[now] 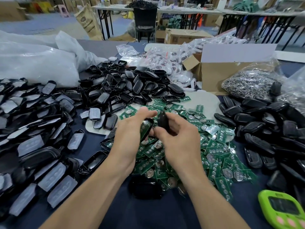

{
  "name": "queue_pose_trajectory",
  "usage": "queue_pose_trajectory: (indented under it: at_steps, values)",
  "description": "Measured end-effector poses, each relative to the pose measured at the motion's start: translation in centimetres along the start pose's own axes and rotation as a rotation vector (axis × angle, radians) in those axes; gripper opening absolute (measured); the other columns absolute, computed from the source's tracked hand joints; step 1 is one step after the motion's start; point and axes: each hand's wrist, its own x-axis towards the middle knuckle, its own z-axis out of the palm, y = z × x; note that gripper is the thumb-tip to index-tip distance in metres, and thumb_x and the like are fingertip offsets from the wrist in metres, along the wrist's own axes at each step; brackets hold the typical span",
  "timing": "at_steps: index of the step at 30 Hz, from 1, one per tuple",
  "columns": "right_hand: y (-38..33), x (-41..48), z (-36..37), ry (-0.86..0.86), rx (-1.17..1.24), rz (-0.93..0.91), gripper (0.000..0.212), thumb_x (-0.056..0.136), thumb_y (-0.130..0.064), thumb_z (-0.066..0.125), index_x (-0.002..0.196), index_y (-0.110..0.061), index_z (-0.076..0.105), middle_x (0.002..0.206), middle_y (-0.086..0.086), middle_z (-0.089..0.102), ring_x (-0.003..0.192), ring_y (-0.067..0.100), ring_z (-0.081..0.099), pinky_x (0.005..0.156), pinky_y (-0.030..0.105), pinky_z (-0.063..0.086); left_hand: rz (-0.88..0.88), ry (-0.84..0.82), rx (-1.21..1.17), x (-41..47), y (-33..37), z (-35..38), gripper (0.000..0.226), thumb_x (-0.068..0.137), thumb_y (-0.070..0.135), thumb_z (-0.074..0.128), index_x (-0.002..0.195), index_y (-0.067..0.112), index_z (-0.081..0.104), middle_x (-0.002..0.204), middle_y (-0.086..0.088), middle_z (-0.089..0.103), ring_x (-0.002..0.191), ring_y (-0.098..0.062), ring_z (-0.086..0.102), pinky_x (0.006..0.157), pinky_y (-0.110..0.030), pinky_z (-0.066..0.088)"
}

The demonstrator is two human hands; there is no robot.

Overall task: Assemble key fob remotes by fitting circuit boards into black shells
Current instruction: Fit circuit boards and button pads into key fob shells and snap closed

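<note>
My left hand [132,129] grips a black shell half with a green circuit board [146,128] lying in it, held above the table's middle. My right hand [178,138] pinches a second black shell half [163,119], tilted upright just right of the first. The two parts are close together but apart. Under both hands spreads a heap of green circuit boards [214,154] with round silver cells.
Black shells are piled at the back [128,86], the right [264,129] and, with grey button pads, the left [33,129]. A cardboard box [219,75], a bag of metal rings [247,83] and clear bags stand behind. A green timer [282,210] lies at the front right.
</note>
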Motion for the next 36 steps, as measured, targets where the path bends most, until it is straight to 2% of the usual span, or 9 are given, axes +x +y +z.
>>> queue_pose_trajectory:
  at_steps: [3,5,7,11,16,22,27,31,36]
  values:
    - [0.1,0.9,-0.7,-0.015,0.468,0.258,0.026,0.085,-0.003,0.079,0.098,-0.025,0.077,0.099,-0.005,0.081,0.094,0.010,0.075,0.090,0.029,0.060,-0.014,0.017,-0.104,0.1,0.1,-0.4,0.054,0.103,0.016,0.038,0.081,0.039,0.082,0.083,-0.009,0.072,0.081,-0.019,0.055,0.090,-0.042,0.044]
    - [0.1,1.2,-1.3,-0.090,0.818,0.400,0.026,0.078,-0.005,0.078,0.104,-0.008,0.077,0.101,0.010,0.080,0.089,0.020,0.075,0.083,0.030,0.062,-0.039,0.046,-0.064,0.4,0.2,-0.6,0.049,0.099,0.006,0.042,0.092,0.032,0.083,0.080,0.000,0.072,0.083,-0.013,0.059,0.093,-0.036,0.046]
    - [0.1,1.2,-1.8,-0.161,0.933,0.452,0.035,0.075,-0.009,0.075,0.110,-0.003,0.075,0.106,0.014,0.079,0.089,0.022,0.076,0.080,0.029,0.063,-0.045,0.072,0.005,0.8,0.4,-0.6,0.037,0.096,0.003,0.054,0.102,0.026,0.083,0.085,0.006,0.078,0.080,-0.003,0.067,0.080,-0.021,0.052]
    - [0.4,1.0,-1.3,-0.185,0.756,0.393,0.025,0.091,0.004,0.068,0.109,-0.010,0.076,0.110,0.009,0.080,0.101,0.017,0.077,0.089,0.029,0.063,0.077,0.075,0.094,0.9,-0.2,-0.6,0.038,0.087,-0.001,0.075,0.096,0.036,0.082,0.088,0.011,0.081,0.083,-0.005,0.077,0.070,-0.017,0.059]
    - [0.8,0.3,-0.4,-0.191,0.382,0.134,0.041,0.088,0.007,0.074,0.107,-0.030,0.077,0.104,-0.007,0.081,0.101,0.007,0.076,0.084,0.018,0.058,0.132,0.053,0.175,0.9,-1.0,-0.6,0.037,0.084,0.002,0.076,0.097,0.036,0.083,0.092,0.007,0.082,0.092,-0.011,0.079,0.089,-0.039,0.061]
    - [1.1,0.6,-0.7,-0.105,0.132,0.026,0.061,0.080,-0.009,0.082,0.085,-0.068,0.069,0.097,-0.028,0.077,0.098,-0.006,0.073,0.086,0.017,0.058,-0.012,-0.127,-0.059,0.7,-0.8,0.0,0.048,0.099,-0.005,0.062,0.087,0.038,0.081,0.094,0.005,0.082,0.090,-0.011,0.078,0.073,-0.021,0.061]
    - [1.4,1.0,-1.4,-0.149,0.094,0.013,0.051,0.080,-0.007,0.086,0.096,-0.054,0.073,0.102,-0.021,0.079,0.101,-0.001,0.074,0.094,0.030,0.060,-0.011,-0.192,-0.012,1.1,-1.0,-0.8,0.047,0.093,-0.005,0.070,0.116,0.035,0.079,0.111,-0.010,0.079,0.099,-0.022,0.077,0.080,-0.027,0.062]
    - [1.3,1.2,-2.2,-0.266,0.035,-0.005,0.050,0.078,-0.006,0.087,0.117,-0.035,0.077,0.102,-0.021,0.079,0.102,-0.003,0.073,0.094,0.021,0.058,-0.006,-0.278,0.004,1.7,-0.7,-1.9,0.045,0.082,-0.014,0.076,0.109,0.022,0.077,0.097,-0.007,0.082,0.083,-0.014,0.078,0.071,-0.021,0.060]
    - [1.1,1.3,-2.7,-0.312,-0.032,-0.045,0.052,0.077,-0.006,0.088,0.104,-0.048,0.075,0.102,-0.027,0.077,0.102,-0.008,0.071,0.094,0.015,0.055,0.060,-0.248,0.091,1.7,-0.7,-2.1,0.046,0.072,-0.014,0.084,0.102,0.021,0.080,0.092,-0.008,0.082,0.083,-0.016,0.078,0.075,-0.022,0.059]
